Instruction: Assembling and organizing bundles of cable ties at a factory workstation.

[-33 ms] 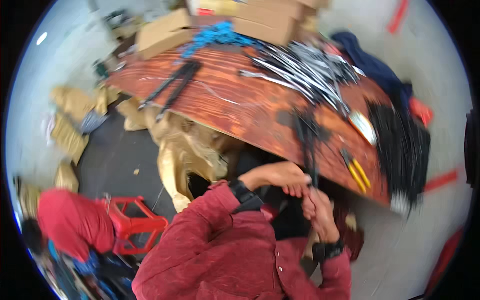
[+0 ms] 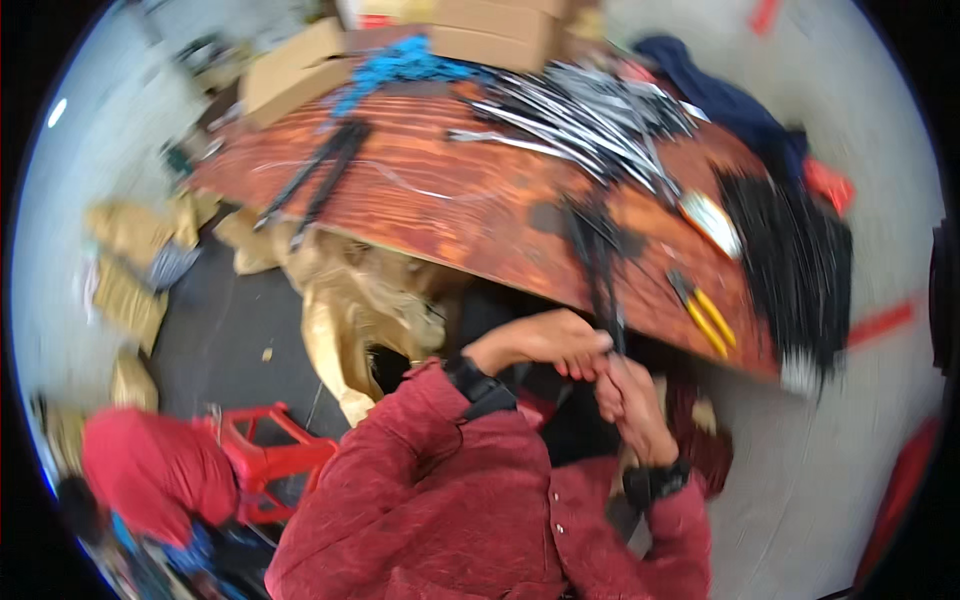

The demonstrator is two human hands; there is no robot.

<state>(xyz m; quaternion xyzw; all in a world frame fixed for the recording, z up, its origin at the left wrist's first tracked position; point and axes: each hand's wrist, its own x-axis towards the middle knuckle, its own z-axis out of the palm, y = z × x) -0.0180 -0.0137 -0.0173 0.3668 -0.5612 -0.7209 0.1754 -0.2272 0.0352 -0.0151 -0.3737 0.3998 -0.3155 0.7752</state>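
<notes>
My left hand [image 2: 548, 338] and my right hand [image 2: 632, 402] meet just off the table's near edge, fingertips close together. Both are curled round the near end of a long thin black strip [image 2: 606, 300], one of a small bunch reaching back over the tabletop; blur hides the exact grip. Right of the bunch lie yellow-handled pliers [image 2: 708, 318]. A thick stack of long black strips [image 2: 790, 270] with pale ends hangs over the right edge. Behind, a heap of silver and grey strips [image 2: 575, 125] covers the table's back.
The red-brown wooden table [image 2: 440, 225] also bears two black bars [image 2: 325, 175], blue pieces [image 2: 405, 65], cardboard boxes [image 2: 295, 72], a white-orange oval thing [image 2: 710, 223] and dark cloth [image 2: 715, 95]. Brown wrapping [image 2: 345, 310] hangs below its edge. At left a person in red [image 2: 155, 465] sits beside a red stool [image 2: 275, 450].
The whole view has shifted slightly, so the table and its things sit a little further left and higher. My hands stay together at the strip, with little visible movement.
</notes>
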